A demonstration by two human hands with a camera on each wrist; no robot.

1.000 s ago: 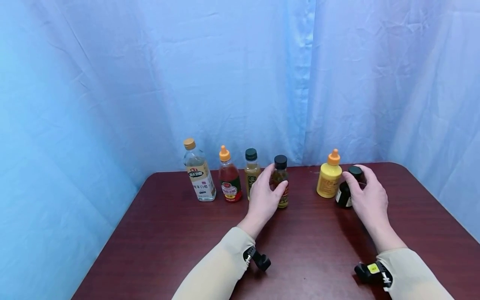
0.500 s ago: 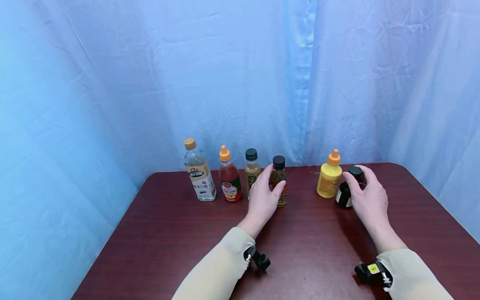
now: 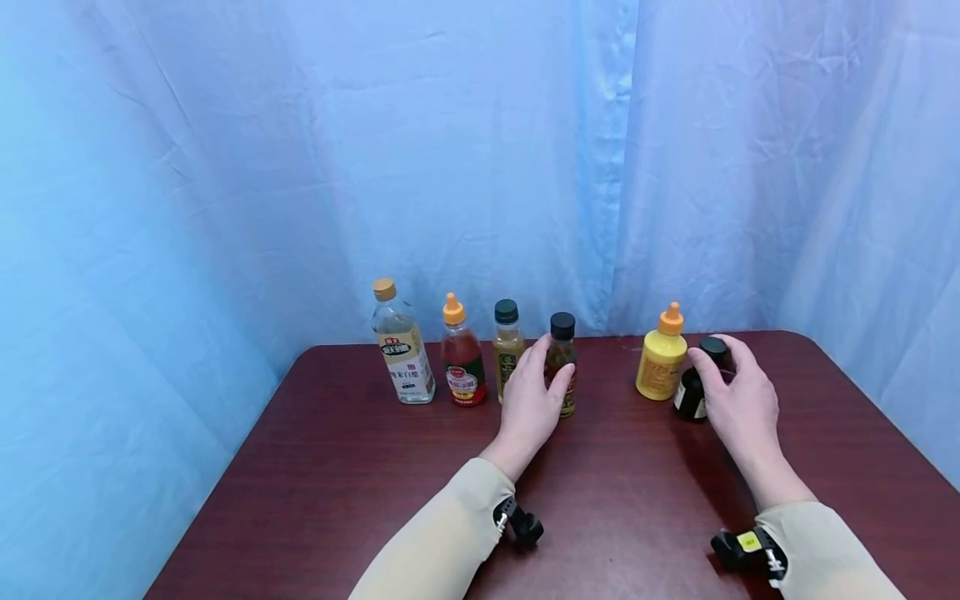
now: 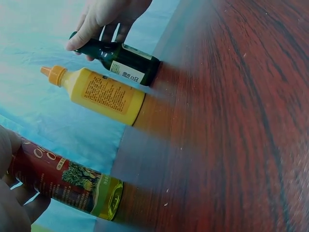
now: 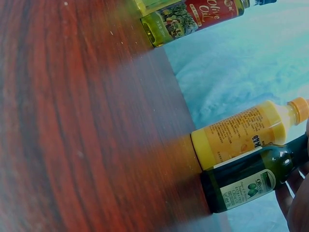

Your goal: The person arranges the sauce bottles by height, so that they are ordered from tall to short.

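My left hand [image 3: 528, 400] grips an olive oil bottle [image 4: 60, 179] with a red label and black cap, upright on the table. Just left of it stands a slim green-capped bottle [image 3: 507, 354] of pale yellow liquid. On the right, my right hand [image 3: 738, 396] holds a dark green olive oil bottle [image 5: 241, 186] around its neck, the thumb near the cap. That bottle also stands upright, right beside a yellow squeeze bottle [image 3: 662, 364] with an orange nozzle. My fingers partly cover both held bottles in the head view.
Further left along the back are a ketchup squeeze bottle [image 3: 464, 367] and a clear white vinegar bottle [image 3: 405, 354]. A gap separates the two held bottles. Behind the dark red wooden table [image 3: 360, 492] hangs a pale blue curtain [image 3: 450, 167].
The red-labelled olive oil bottle has shifted very slightly left, toward the slim bottle. My right hand keeps its place, and the head view has moved a little.
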